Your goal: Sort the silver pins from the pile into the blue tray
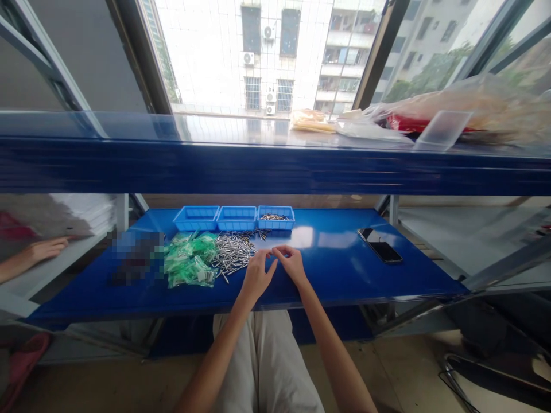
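Above the front part of the blue table, my left hand [257,276] and my right hand [291,265] meet at the fingertips. The fingers of both are curled and drawn together, and whatever lies between them is too small to make out. Just left of my left hand spreads a loose pile of thin silver metal pins [233,252]. Beside that pile lie green-tinted plastic bags [189,261] with small pieces inside. Behind them, a blue tray [276,210] at the right of a row contains more small metal pins.
Two more blue trays [197,211] complete the row at the table's back. A phone [383,248] rests on the right of the blue table [331,275]. A blue shelf [275,172] crosses above, carrying plastic bags [482,109]. Another person's hand [47,250] is at far left.
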Available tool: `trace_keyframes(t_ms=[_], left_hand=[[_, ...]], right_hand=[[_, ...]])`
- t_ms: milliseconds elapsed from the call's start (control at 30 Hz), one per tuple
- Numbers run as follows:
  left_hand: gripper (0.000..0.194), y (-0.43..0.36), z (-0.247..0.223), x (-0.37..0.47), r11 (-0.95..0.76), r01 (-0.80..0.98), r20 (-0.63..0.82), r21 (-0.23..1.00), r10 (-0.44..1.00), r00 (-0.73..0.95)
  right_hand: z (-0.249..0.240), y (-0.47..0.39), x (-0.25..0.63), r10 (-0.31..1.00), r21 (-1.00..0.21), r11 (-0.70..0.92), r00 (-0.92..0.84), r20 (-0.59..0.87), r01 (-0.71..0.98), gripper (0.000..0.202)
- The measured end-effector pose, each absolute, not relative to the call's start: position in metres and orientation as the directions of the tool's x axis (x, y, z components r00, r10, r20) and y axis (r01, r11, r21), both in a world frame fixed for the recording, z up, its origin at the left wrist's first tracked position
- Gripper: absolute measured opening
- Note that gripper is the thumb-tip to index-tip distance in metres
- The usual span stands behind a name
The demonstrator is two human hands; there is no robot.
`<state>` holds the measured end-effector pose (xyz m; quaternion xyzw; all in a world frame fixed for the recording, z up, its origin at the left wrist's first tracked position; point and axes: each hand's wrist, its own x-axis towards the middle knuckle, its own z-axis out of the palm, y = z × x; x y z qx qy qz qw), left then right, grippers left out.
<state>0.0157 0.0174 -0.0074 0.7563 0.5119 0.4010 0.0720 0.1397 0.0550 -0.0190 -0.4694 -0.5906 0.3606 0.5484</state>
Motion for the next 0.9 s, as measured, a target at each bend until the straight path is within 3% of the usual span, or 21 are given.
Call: trace_keyframes(t_ms=[233, 600, 900], left_hand=[[0.013, 0.018, -0.008, 0.016, -0.457, 0.736, 0.519, 0.499, 0.838, 0.169], [0.015, 0.027, -0.008, 0.013, -0.448, 0.623, 0.523, 0.641, 0.849, 0.073], [0.019, 0.025, -0.008, 0.007, -0.406, 0.529, 0.558, 0.745, 0.814, -0.161]], right_hand=[[-0.017, 0.052, 0.14, 0.958, -0.953, 0.279, 0.031, 0.284, 0.117, 0.029], [-0.018, 0.055, 0.14, 0.965, -0.966, 0.241, 0.077, 0.249, 0.099, 0.028], [-0.012, 0.044, 0.14, 0.951, -0.937, 0.294, -0.156, 0.266, 0.191, 0.023]])
